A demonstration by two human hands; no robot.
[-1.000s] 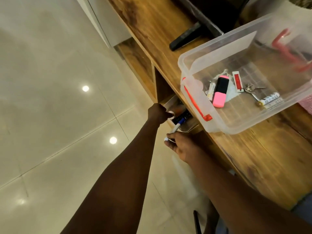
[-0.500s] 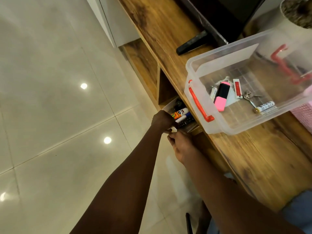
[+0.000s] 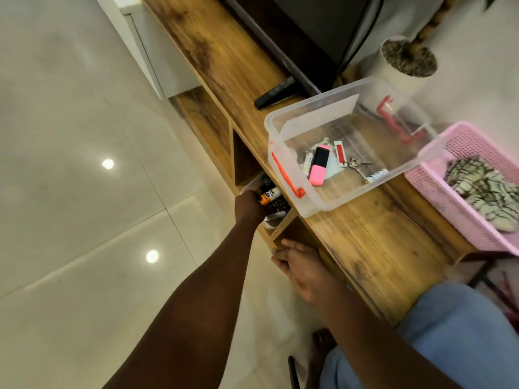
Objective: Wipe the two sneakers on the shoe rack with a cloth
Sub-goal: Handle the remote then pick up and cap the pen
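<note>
Head view, looking down along a wooden unit (image 3: 373, 242) beside a tiled floor.

The left arm is stretched straight forward. The left hand (image 3: 248, 206) reaches the near edge of a small white tray (image 3: 250, 184) that sits in an open compartment under the wooden top. Its fingers are hidden against the tray, so its grip cannot be told. The right hand (image 3: 303, 266) lies nearer the body at the next compartment's mouth. Its thumb is close to the wooden divider and its fingers are loosely curled. Whether it holds anything cannot be told.

The tray holds several markers, among them an orange-and-white marker (image 3: 269, 195). A clear plastic box (image 3: 317, 100) with red latches stands on the wooden top. It holds a pink-and-black highlighter (image 3: 318, 165), a red-and-white tag (image 3: 339, 153), keys (image 3: 356, 164) and a small white tube (image 3: 377, 174). Just beside the box stands a pink basket (image 3: 438, 197), in which lies a folded patterned cloth (image 3: 483, 189). Where the sneakers stand cannot be told from this view
</note>
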